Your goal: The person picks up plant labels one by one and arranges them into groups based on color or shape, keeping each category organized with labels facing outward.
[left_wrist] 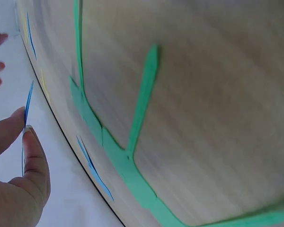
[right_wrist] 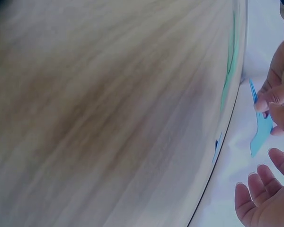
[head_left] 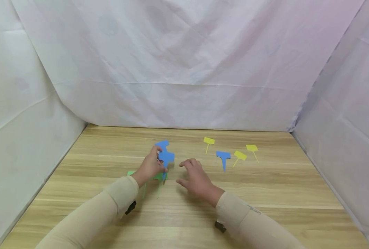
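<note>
Over the counter, the left hand pinches a blue tag, best gripped lightly; right hand empty, fingers relaxed

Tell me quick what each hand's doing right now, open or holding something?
Left hand: holding a blue T-shaped tag, pinched between thumb and fingers.
Right hand: open, fingers relaxed, holding nothing.

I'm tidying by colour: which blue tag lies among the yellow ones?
The blue tag farthest right in the head view, beside the yellow tags; the other blue ones are at the left grip, which pinches one.
</note>
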The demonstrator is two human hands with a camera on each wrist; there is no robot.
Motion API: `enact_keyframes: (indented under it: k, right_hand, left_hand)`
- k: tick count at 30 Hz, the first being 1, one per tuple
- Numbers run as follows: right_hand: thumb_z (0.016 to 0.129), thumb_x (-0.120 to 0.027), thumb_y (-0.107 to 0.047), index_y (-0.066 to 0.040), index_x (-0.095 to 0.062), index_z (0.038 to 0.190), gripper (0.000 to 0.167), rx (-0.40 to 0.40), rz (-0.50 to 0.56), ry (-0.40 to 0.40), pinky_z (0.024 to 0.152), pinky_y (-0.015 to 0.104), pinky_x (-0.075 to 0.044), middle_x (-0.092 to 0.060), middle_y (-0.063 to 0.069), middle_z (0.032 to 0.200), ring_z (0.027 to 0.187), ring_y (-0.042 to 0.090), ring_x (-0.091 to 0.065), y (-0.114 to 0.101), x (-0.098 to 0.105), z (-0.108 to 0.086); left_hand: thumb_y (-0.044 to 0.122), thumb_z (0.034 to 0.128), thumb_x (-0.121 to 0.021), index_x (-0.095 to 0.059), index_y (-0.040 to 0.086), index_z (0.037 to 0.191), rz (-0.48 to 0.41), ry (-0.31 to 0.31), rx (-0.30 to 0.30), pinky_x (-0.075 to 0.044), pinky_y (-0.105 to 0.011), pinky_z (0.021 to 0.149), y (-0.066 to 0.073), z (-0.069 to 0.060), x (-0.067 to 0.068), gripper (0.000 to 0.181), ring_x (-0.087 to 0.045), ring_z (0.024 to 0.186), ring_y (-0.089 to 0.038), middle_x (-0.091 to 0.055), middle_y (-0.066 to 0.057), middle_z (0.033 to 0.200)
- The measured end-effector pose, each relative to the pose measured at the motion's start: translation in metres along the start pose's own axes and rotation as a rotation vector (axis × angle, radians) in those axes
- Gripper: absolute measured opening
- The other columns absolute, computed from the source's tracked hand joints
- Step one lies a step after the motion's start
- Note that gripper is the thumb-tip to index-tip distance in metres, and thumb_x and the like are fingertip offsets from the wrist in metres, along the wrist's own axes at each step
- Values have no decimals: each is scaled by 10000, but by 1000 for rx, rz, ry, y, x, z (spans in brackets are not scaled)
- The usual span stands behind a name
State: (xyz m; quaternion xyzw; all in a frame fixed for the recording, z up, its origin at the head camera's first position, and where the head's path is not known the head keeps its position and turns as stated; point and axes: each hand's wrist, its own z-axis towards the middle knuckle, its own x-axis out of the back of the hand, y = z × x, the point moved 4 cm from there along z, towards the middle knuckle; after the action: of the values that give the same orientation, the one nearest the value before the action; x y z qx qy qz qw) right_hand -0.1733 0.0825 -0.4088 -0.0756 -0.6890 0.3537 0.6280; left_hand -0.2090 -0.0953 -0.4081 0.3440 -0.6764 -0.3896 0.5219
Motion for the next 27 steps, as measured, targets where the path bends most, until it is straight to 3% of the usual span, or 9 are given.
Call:
enact_keyframes:
  k: [8,14,21,27]
  right_hand:
    - [840,-765,-245,-88,-559,1260,493,-10,26,54,965,443,-447,-474,125,1311,1245,317,-411,2,9,-3]
    - [826,-778,-229,-76,-567,1241,489,-22,39,85,971,459,-436,-479,136,1300,1239,328,-412,7,14,-6]
    - [817,-786,-223,-77,-570,1236,493,-27,41,118,968,466,-430,-484,135,1290,1227,326,-411,13,19,-12]
    - [818,-785,-221,-82,-572,1234,487,-33,40,124,963,472,-430,-485,136,1282,1222,325,-418,16,22,-15]
  left_hand:
    - [-113,749,-747,-312,9,1363,29,8,-16,-519,-344,791,3,-8,-12,763,-591,883,-222,-510,-202,1164]
    - [-136,707,-759,-361,7,1298,64,29,-41,-505,-298,669,7,-15,-20,727,-581,739,-180,-550,-170,1034]
    - [-152,740,-715,-335,13,1321,52,-21,-33,-405,-245,551,5,-20,-31,713,-473,630,-154,-509,-88,839]
    - [-150,755,-700,-323,-7,1319,68,-53,-44,-377,-235,538,3,-22,-36,694,-436,599,-148,-467,-46,724]
